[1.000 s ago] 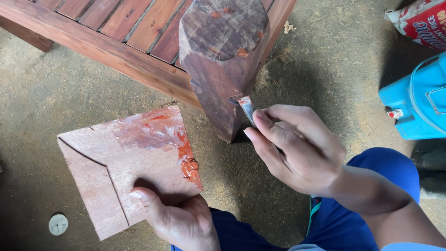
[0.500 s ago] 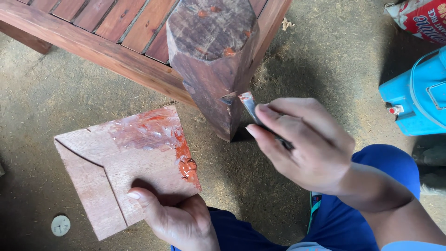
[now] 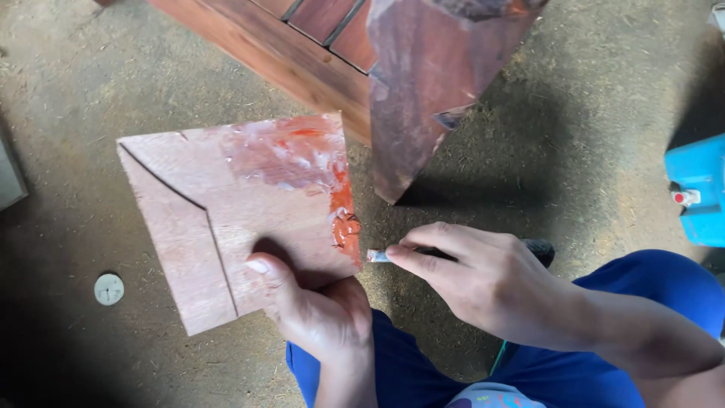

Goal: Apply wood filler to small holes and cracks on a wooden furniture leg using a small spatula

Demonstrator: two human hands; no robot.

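My left hand (image 3: 313,306) grips the near edge of a flat reddish board (image 3: 226,219), thumb on top. The board carries a smear of orange-red filler paste (image 3: 343,223) along its right edge and top. My right hand (image 3: 483,283) holds a small putty knife (image 3: 377,256) with a black handle; its blade tip points left, right beside the paste at the board's edge. Above stands a thick dark-red wooden furniture leg (image 3: 423,98), joined to a slatted wooden frame (image 3: 302,45).
A blue plastic container (image 3: 698,189) sits at the right edge. A small round white disc (image 3: 109,289) lies on the sawdust-covered floor at the left. My knees in blue trousers (image 3: 604,378) fill the lower right.
My right hand has drawn the putty knife down and away from the wooden leg to the paste on the board's edge. The camera view has shifted closer and lower.
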